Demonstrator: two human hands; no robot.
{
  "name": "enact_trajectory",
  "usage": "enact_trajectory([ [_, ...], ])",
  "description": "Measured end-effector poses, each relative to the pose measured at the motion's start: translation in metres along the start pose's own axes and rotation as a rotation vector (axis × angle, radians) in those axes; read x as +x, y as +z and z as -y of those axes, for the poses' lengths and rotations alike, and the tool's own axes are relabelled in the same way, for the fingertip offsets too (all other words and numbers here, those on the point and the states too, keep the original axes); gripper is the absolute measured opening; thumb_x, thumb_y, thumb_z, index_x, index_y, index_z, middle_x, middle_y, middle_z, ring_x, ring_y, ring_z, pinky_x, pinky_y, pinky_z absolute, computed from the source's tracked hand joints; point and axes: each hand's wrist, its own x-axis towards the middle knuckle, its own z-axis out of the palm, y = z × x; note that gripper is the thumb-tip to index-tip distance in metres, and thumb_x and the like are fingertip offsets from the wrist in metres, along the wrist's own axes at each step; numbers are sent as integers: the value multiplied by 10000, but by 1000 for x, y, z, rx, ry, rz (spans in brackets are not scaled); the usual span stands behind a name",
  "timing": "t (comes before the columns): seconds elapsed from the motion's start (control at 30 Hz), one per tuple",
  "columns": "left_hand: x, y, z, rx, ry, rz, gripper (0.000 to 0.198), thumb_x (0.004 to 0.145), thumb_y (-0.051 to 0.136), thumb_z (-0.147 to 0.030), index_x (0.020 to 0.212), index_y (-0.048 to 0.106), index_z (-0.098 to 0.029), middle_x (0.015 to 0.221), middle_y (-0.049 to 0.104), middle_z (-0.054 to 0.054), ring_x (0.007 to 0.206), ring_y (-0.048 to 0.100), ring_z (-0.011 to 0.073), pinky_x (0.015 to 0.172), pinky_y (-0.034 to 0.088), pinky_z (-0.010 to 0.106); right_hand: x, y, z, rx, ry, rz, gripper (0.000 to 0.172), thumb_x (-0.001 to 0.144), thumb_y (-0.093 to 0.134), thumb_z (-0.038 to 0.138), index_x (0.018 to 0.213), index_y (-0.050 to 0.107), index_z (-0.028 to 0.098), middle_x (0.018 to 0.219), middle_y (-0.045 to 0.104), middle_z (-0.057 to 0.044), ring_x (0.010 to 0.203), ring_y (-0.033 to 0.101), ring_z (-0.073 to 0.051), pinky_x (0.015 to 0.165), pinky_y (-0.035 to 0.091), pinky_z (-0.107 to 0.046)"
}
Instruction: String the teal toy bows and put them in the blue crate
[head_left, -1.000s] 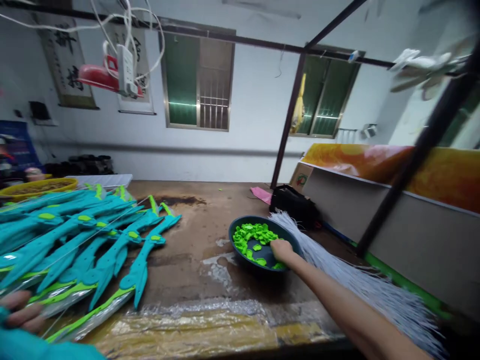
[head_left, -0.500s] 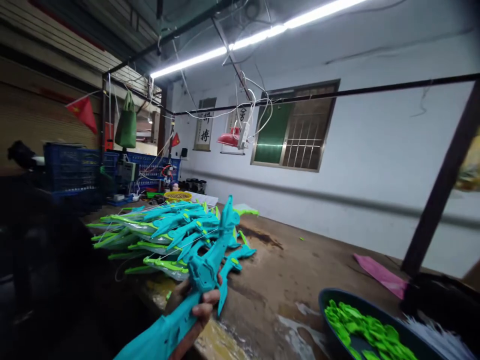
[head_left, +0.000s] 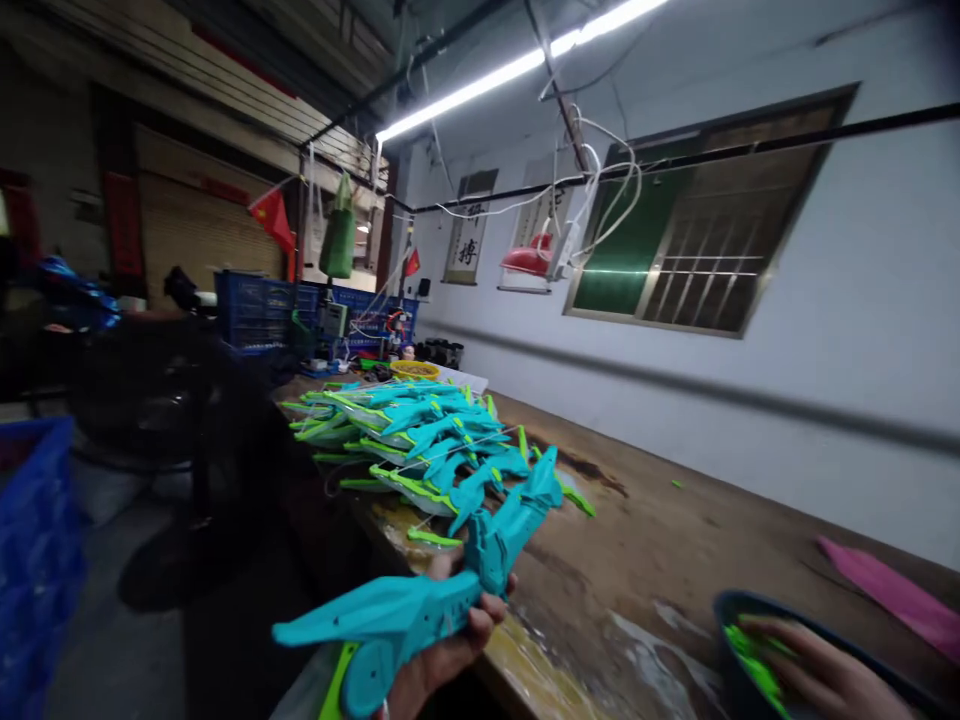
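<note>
A turquoise plastic toy bow [head_left: 427, 612] lies across my left hand [head_left: 457, 650], whose fingers are wrapped round its middle. Its far end points up and right, towards the pile of toy bows [head_left: 420, 420] on the table. A light-green part shows under its near end at the bottom. At the lower right, my right hand [head_left: 825, 665] is in a dark basin [head_left: 731, 603], its fingers stretched out over bright green plastic pieces [head_left: 754, 668]. The fingertips are partly hidden and blurred among these pieces.
A brown worktable [head_left: 637, 540] runs along the wall, with a pink cloth [head_left: 892, 590] at its right. A yellow basket [head_left: 415, 370] stands behind the pile. A blue crate [head_left: 37, 560] is on the left. A red lamp [head_left: 527, 258] hangs above the table.
My view has swung left. The toy bow in my left hand has tipped lower, its near end now in sight. My right hand has come into view at the basin.
</note>
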Motion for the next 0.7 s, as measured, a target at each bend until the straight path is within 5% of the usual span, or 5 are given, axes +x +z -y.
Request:
enact_trajectory([
  [0.13, 2, -11, 19, 92, -49, -39, 237, 863, 631, -164, 1090, 601, -104, 960, 652, 167, 644, 519, 111, 465, 382, 117, -2, 25, 82, 293, 45, 202, 298, 862, 659, 419, 1083, 732, 231, 885, 756, -74, 707, 714, -209, 648, 596, -312],
  [0.3, 2, -20, 40, 210, -136, -100, 192, 862, 605, -215, 998, 629, -82, 869, 648, 153, 541, 510, 103, 380, 307, 135, 15, 56, 177, 403, -263, 449, 98, 922, 684, 238, 866, 743, 185, 831, 722, -35, 742, 679, -141, 696, 527, -226],
  [0.5, -9, -17, 50, 230, -86, -57, 133, 760, 681, -146, 888, 649, -129, 688, 583, 47, 541, 506, 98, 405, 300, 124, 10, 60, 183, 257, -429, 597, 251, 957, 535, 45, 1007, 749, 167, 918, 627, -47, 780, 614, -119, 681, 467, -204],
  [0.7, -5, -23, 53, 233, -159, -21, 162, 817, 673, -219, 958, 646, -143, 800, 623, 73, 584, 542, 99, 431, 326, 122, 13, 63, 183, 235, -386, 656, 146, 920, 600, 22, 947, 671, 146, 838, 618, -11, 729, 582, -118, 664, 450, -204],
])
